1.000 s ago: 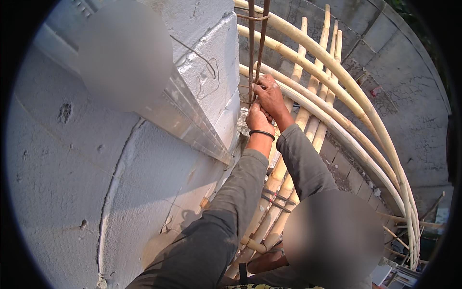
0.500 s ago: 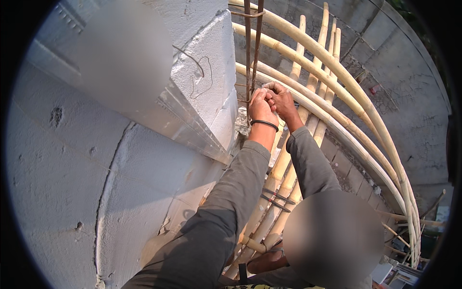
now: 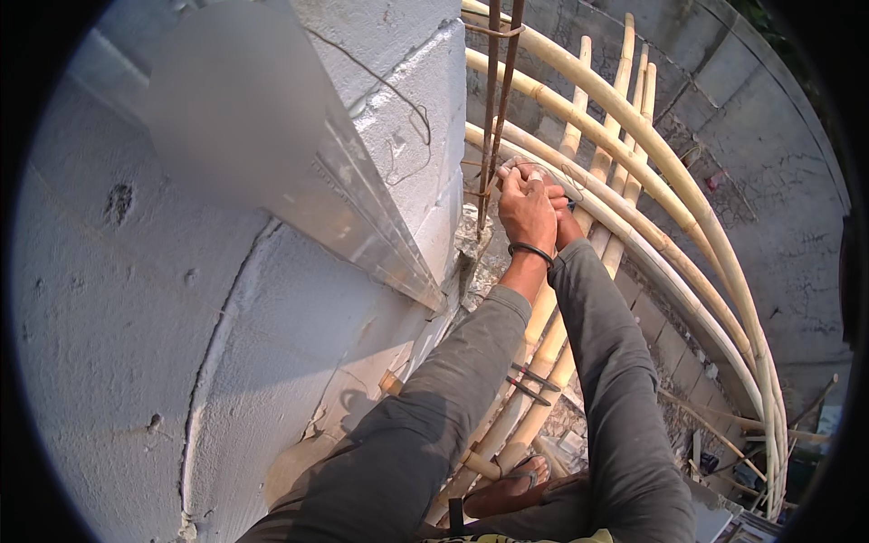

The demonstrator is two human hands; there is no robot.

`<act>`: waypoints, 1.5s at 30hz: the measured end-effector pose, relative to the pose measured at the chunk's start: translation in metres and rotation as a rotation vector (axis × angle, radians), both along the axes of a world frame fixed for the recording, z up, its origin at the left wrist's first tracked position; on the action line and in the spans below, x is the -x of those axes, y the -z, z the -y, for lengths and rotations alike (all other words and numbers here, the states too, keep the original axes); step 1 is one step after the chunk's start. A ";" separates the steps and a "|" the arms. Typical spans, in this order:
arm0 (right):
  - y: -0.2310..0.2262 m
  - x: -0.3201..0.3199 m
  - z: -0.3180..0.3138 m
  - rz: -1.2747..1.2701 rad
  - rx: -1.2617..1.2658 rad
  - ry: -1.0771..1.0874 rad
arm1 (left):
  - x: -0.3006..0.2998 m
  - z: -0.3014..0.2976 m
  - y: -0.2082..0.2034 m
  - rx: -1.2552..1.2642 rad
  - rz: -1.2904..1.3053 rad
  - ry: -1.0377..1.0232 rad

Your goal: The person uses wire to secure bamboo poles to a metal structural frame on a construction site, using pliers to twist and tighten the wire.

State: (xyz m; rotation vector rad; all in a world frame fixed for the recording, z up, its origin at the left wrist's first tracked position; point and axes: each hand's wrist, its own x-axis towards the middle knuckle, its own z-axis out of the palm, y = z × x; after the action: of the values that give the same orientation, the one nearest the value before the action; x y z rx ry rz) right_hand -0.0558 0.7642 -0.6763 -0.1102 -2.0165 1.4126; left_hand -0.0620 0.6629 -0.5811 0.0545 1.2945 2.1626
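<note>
My left hand (image 3: 528, 215), with a black band on its wrist, is closed, its fingertips pinched at a thin wire (image 3: 563, 168) that loops out to the right. Behind it my right hand (image 3: 567, 230) is mostly hidden; its fingers look curled in against the left ones. What the right hand grips cannot be made out, though a small dark piece shows beside it. Both hands are just right of two upright rusty steel bars (image 3: 495, 118), which are joined by bent ties.
A pale block wall (image 3: 262, 362) fills the left, with a long metal straightedge (image 3: 380, 217) slanting across it. Curved bamboo poles (image 3: 674, 176) sweep round on the right, crossing straight bamboo poles (image 3: 543, 380) below me. Dark ties (image 3: 534, 380) bind some poles. My sandalled foot (image 3: 525, 475) shows below.
My left hand has turned and moved in front of the right, which is now more hidden. The wire loop now shows at the fingers. The whole view has shifted slightly.
</note>
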 end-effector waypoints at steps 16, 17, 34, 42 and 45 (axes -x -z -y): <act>-0.035 -0.064 0.022 0.899 0.182 0.092 | 0.018 0.021 0.098 0.297 0.290 -0.094; -0.030 -0.087 0.043 1.022 -0.020 -0.010 | 0.024 0.029 0.099 0.349 0.302 -0.113; 0.081 -0.241 0.169 1.035 -0.096 -0.068 | 0.017 0.001 0.081 0.148 0.120 -0.056; -0.015 -0.182 0.086 0.661 1.056 -0.050 | 0.023 -0.013 0.080 -0.152 0.356 -0.033; -0.045 -0.161 0.060 0.740 0.824 -0.056 | 0.038 -0.023 0.084 -0.332 0.358 -0.026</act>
State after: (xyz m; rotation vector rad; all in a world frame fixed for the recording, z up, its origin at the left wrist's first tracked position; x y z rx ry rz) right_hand 0.1052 0.7043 -0.6309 -1.0665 -1.7893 2.4033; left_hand -0.1004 0.6863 -0.6655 -0.2075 0.7347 2.2607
